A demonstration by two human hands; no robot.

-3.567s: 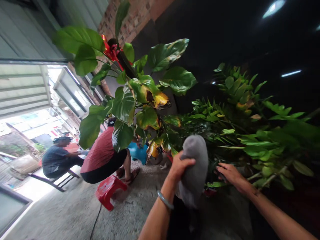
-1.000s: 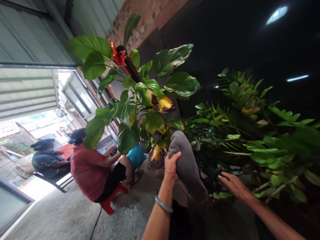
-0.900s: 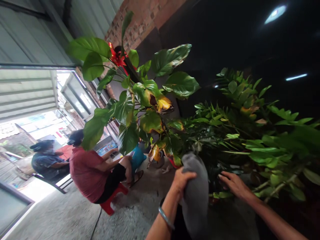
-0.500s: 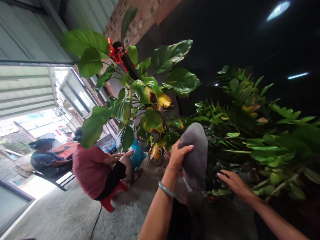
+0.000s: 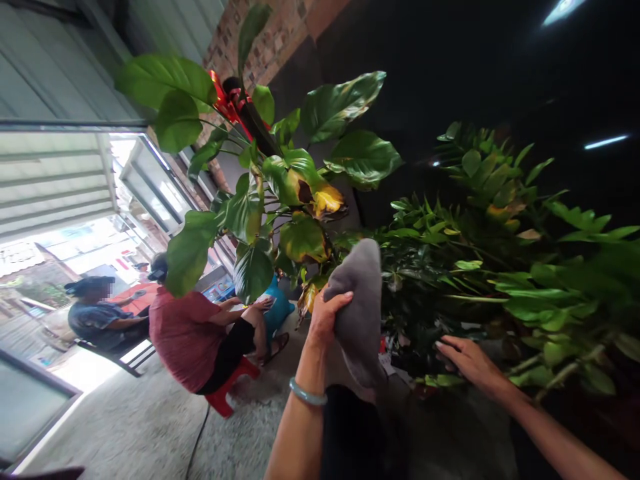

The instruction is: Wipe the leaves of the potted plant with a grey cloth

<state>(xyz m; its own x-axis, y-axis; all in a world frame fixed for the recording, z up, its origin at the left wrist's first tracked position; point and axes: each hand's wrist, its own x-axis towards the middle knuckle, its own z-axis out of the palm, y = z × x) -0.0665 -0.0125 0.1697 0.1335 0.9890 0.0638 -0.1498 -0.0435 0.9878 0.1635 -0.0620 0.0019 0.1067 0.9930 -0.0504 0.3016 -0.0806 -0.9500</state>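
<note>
My left hand [image 5: 326,315] is closed on a grey cloth [image 5: 359,313], held up in front of the plants at the middle of the view. A pale green bangle [image 5: 306,394] sits on that wrist. My right hand [image 5: 464,359] reaches with fingers stretched out into the low stems of a bushy dark green plant [image 5: 480,260], touching a leaf [image 5: 443,380] near its base. A taller plant with big broad leaves [image 5: 280,180], some yellowed, stands to the left and carries a red ribbon [image 5: 223,97] near its top.
A person in a red shirt [image 5: 187,337] sits on a low red stool [image 5: 227,393] on the rough concrete floor. Behind, another person in blue [image 5: 97,323] sits by the bright open doorway. A brick wall [image 5: 270,40] and a dark wall stand behind the plants.
My left hand has shifted the grey cloth up and down and a little leftward in front of the plants. My right hand has stayed at the plant's base. The seated person in red sat up.
</note>
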